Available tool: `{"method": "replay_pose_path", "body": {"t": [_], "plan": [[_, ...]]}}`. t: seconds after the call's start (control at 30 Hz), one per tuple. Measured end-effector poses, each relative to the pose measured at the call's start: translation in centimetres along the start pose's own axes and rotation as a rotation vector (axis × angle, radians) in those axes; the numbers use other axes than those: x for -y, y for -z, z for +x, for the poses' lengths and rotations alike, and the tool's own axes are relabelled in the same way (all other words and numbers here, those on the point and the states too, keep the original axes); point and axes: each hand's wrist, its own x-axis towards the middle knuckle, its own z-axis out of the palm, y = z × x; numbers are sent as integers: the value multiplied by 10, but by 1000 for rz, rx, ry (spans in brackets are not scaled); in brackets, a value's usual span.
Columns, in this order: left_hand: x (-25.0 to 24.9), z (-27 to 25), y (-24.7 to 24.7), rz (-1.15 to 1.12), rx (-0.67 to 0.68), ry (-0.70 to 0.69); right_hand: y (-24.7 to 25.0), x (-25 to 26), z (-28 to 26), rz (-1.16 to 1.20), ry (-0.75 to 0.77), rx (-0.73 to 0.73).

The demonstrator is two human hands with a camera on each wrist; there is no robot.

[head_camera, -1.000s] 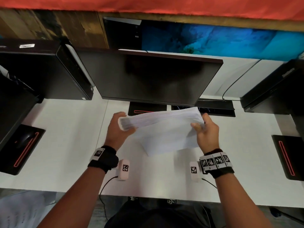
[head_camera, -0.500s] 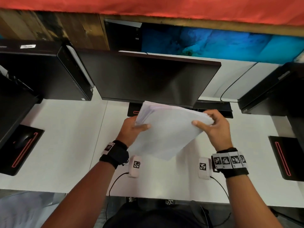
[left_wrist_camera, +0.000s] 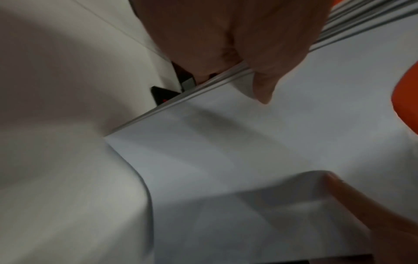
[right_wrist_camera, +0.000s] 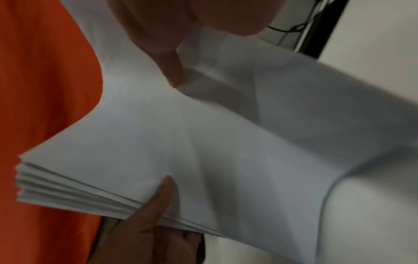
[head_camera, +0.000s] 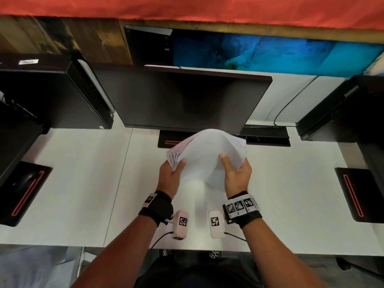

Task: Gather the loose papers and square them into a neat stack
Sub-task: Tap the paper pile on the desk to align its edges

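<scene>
A thick sheaf of white papers (head_camera: 204, 156) stands on edge on the white desk (head_camera: 83, 183), bowed upward in an arch, its sheet edges fanned at the left. My left hand (head_camera: 171, 173) grips its left side, thumb on the near face. My right hand (head_camera: 235, 172) grips the right side the same way. In the left wrist view my left hand (left_wrist_camera: 237, 59) pinches the edge of the papers (left_wrist_camera: 226, 142). The right wrist view shows the papers (right_wrist_camera: 203, 142) held under the thumb of my right hand (right_wrist_camera: 162, 53), with the stepped sheet edges at the lower left.
A dark monitor (head_camera: 182, 100) stands just behind the papers, its base (head_camera: 170, 140) on the desk. Black computer cases (head_camera: 52, 94) (head_camera: 342, 109) flank it. Black mouse pads (head_camera: 22, 192) (head_camera: 357, 194) lie at both sides. A cable (head_camera: 291, 104) runs at the back right.
The sheaf went from lying tilted between my hands to standing on edge and bowed. Both hands moved closer together and shifted to the right.
</scene>
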Motion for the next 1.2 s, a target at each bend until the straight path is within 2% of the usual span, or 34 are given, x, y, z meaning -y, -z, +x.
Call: {"method": "replay_pose_path", "body": {"t": [0.13,0.23,0.37,0.5,0.7,0.93,1.2], "plan": [[4,-5,-7,-5,-15,7,4,-14,-4,32,-70,15],[-6,0,-1,-99,-1,58,22,-13,8,57,-104,88],[-18,11,9,-167,67,90,41,0,28,21,-106,220],[-27,16,5,-195,110,79,38,16,30,-8,-48,316],[-36,15,3,-218,108,47,36,28,23,-44,39,284],[-36,13,-4,-234,104,34,30,28,10,-124,190,95],[-34,13,-8,-241,77,60,7,41,2,20,82,-104]]}}
